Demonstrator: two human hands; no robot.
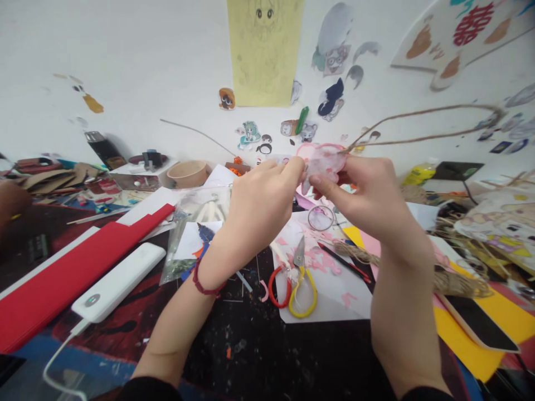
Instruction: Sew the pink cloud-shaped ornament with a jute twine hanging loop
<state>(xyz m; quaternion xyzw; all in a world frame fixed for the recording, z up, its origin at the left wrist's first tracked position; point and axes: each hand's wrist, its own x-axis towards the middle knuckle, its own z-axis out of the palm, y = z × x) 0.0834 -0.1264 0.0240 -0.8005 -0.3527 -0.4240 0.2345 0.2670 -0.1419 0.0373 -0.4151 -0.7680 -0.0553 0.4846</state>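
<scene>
Left hand point(267, 195): fingers closed in a pinch on the left edge of the pale pink, thin, scalloped cutout point(321, 161); wrist raised above the table.
Right hand point(371, 192): gripping the cutout's right side, thumb on its lower edge, other fingers behind, partly hidden.
Cutout: held up off the black, paint-flecked table point(251, 356), between both hands; pinched from two sides, likely to steady so light a piece.
Brown twine loop point(422, 112): runs from the cutout's upper right, arching out past the right hand; how it is fixed, cannot tell.
Round metal ring point(321, 229): just below the hands; hanging or lying, cannot tell.
Scissors with red and yellow handles point(299, 257): mid-table, on the white paper sheet point(334, 313), blades toward the far edge, handles toward the near edge, so easy to reach.
Pink paper scraps point(321, 259): spread over the sheet, which probably gathers them.
Dark pencil with red end point(345, 262): beside the scraps, right of the scissors.
White power bank point(119, 281): left part of table, beside the long red card strip point(83, 278); cable runs off the near edge, presumably to stay plugged in.
Black-screened phone point(478, 323): near right corner, on yellow paper point(472, 353).
Bundled twine point(460, 283): just beyond the phone, toward the far edge.
</scene>
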